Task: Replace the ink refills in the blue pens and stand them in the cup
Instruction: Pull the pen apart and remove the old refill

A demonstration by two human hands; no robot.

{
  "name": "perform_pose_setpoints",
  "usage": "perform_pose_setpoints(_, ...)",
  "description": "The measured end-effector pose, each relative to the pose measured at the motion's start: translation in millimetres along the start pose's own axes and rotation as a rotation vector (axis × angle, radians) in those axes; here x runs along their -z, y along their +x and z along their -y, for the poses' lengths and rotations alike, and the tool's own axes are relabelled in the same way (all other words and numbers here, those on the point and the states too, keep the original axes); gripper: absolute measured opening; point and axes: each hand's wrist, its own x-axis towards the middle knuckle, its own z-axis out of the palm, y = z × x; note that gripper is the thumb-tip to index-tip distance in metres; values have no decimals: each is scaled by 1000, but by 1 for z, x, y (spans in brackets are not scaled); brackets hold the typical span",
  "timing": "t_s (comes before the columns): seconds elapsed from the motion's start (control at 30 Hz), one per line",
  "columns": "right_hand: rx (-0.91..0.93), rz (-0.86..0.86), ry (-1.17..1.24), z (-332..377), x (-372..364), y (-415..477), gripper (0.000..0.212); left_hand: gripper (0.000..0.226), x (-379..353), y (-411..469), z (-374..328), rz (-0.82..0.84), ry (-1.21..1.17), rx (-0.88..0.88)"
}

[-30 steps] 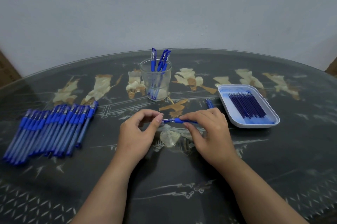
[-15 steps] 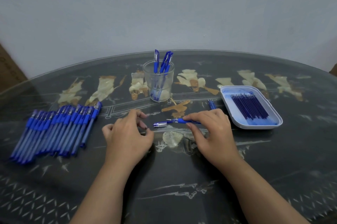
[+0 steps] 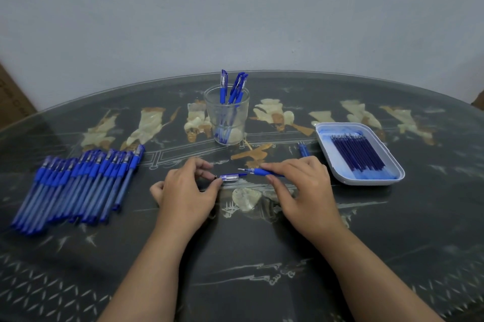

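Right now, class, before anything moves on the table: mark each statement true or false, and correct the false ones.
1. Blue pens stand in the glass cup. True.
2. The white tray holds capped pens. False: it holds bare dark refills.
3. The uncapped pen points its tip toward a loose cap. True.
4. The row of pens lies to the right of the tray. False: it lies far to the left, beyond the cup.
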Motion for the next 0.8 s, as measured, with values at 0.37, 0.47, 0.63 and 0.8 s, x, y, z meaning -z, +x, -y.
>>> perform_pose_setpoints(0.37,-85,-97,146,24,18,11,18,20,9,-9,-8,-139,-125,-133)
perform_pose_setpoints(0.47,-381,-106,410,42,26,17,15,19,11,-16,-20,-106,-336,-345)
perform_pose_setpoints(0.63,-648,2,748,47,30,20,14,36,2,-27,-36,218,-681,-196)
perform_pose_setpoints(0.8,-713,33,858,49,29,19,15,27,1,-25,-35,258,-720,-157)
